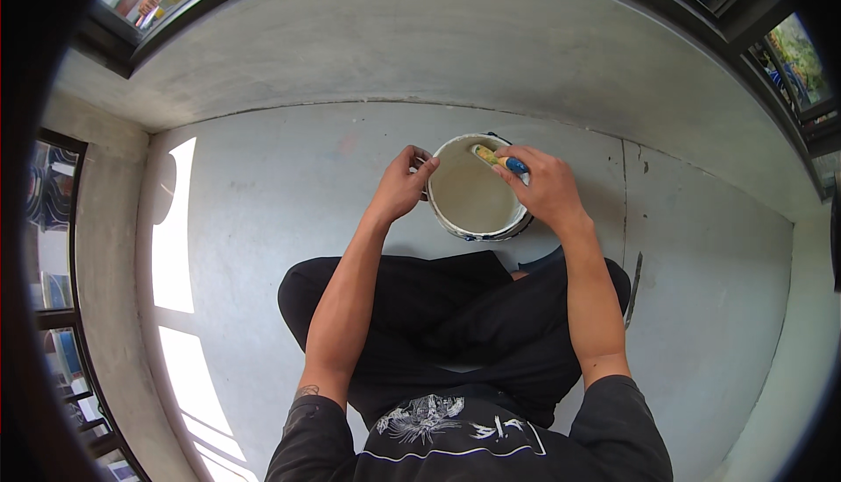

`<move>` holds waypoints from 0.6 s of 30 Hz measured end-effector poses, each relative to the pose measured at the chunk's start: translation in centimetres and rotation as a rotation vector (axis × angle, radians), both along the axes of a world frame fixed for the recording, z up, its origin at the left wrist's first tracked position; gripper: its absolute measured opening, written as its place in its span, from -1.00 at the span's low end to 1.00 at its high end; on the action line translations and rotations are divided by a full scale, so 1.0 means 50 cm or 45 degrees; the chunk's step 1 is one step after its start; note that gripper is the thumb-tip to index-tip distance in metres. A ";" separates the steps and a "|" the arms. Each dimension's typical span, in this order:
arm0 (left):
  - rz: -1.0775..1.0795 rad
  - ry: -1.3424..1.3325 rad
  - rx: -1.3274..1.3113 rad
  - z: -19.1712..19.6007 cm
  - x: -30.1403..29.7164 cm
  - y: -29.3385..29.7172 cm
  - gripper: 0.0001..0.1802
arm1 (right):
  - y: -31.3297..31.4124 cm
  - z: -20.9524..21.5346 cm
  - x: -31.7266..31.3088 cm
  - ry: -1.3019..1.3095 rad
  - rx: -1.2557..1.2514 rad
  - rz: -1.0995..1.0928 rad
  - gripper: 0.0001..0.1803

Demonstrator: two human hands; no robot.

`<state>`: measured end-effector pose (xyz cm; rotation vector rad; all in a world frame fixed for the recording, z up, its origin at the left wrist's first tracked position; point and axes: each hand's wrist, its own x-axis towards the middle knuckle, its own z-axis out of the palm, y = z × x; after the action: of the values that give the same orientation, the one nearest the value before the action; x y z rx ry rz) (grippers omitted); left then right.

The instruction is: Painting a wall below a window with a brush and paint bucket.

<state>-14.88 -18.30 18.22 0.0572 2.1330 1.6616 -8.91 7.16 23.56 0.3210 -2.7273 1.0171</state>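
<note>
A round bucket (456,226) stands on the floor just in front of my crossed legs. Its rim is smeared white, and pale, paint-like material (476,200) covers the bottom inside. At the bucket's left side, my left hand (405,184) is closed on the rim with curled fingers. My right hand (550,186) is closed around a tool with a yellow and blue handle (487,154), above the bucket's right rim. The handle slants over the opening, with its yellow part toward the far inner wall. The tool's working end cannot be made out.
The pale grey floor (263,184) has a dark seam (625,193) right of the bucket and bright sunlit patches (175,228) at left. A bare grey wall (394,35) rises beyond the bucket. Dark-framed windows (66,219) run along the left and far sides.
</note>
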 end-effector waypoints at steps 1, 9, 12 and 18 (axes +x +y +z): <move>0.004 0.002 0.002 0.001 0.000 0.001 -0.61 | 0.002 0.001 0.001 -0.003 0.042 -0.025 -0.72; 0.044 -0.010 0.041 -0.007 -0.002 0.002 -0.61 | 0.003 0.037 0.020 0.212 0.176 0.002 -0.76; 0.047 -0.040 0.059 -0.006 -0.003 0.002 -0.60 | 0.018 0.064 0.031 0.092 0.091 -0.028 -0.75; 0.012 -0.105 0.057 -0.001 -0.007 -0.005 -0.61 | 0.059 0.080 0.034 -0.388 -0.579 -0.053 -0.77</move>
<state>-15.25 -18.54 18.17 -0.0077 2.0384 1.6880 -7.23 10.10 27.55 0.0315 -2.6231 1.7480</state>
